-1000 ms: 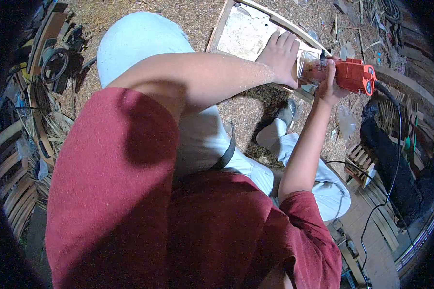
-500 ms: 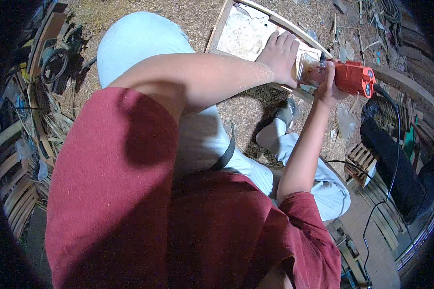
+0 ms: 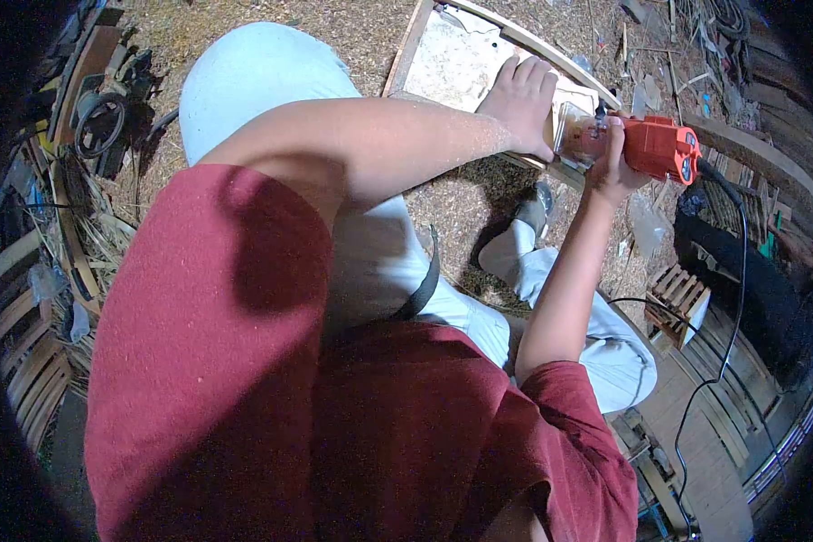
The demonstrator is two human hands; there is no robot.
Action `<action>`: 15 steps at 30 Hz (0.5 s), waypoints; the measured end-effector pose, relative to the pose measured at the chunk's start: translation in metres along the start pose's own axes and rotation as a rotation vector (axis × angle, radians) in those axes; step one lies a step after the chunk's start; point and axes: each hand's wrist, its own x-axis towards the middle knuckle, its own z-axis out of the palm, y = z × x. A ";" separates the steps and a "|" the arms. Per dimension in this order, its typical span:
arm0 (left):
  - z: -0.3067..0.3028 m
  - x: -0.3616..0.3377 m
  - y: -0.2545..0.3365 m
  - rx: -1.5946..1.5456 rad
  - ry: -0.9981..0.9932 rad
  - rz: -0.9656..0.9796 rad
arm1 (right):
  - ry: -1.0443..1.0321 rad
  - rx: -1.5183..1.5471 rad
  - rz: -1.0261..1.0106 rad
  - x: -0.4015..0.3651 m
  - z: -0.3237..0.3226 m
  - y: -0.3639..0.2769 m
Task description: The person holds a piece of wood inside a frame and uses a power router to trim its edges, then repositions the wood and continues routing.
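Observation:
My left hand (image 3: pixel 520 104) lies flat with its fingers spread on a pale board (image 3: pixel 452 59) edged by wooden strips. Just right of it, my right hand (image 3: pixel 616 167) is wrapped round a red-orange power tool (image 3: pixel 655 147). The tool's clear front end rests at the board's near right edge, close to my left thumb. A black cable (image 3: pixel 743 262) runs from the back of the tool down the right side. The tool's cutting part is hidden from view.
Wood shavings (image 3: pixel 361 36) cover the ground. A long wooden beam (image 3: pixel 768 163) lies right of the tool. A small slatted wooden piece (image 3: pixel 677 294) and black cloth (image 3: pixel 741 298) are at the right. Stacked wood strips (image 3: pixel 36 361) and a dark coil (image 3: pixel 101 122) are at the left.
The tool and my right hand have shifted very slightly to the left. My left hand stays on the board in nearly the same place.

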 end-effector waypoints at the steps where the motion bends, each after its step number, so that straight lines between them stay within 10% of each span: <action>1: -0.001 0.000 0.000 -0.002 -0.002 -0.002 | 0.001 0.010 -0.006 0.000 0.000 0.000; 15: 0.000 -0.002 -0.001 0.031 -0.018 0.047 | -0.016 0.042 -0.042 -0.005 -0.001 -0.009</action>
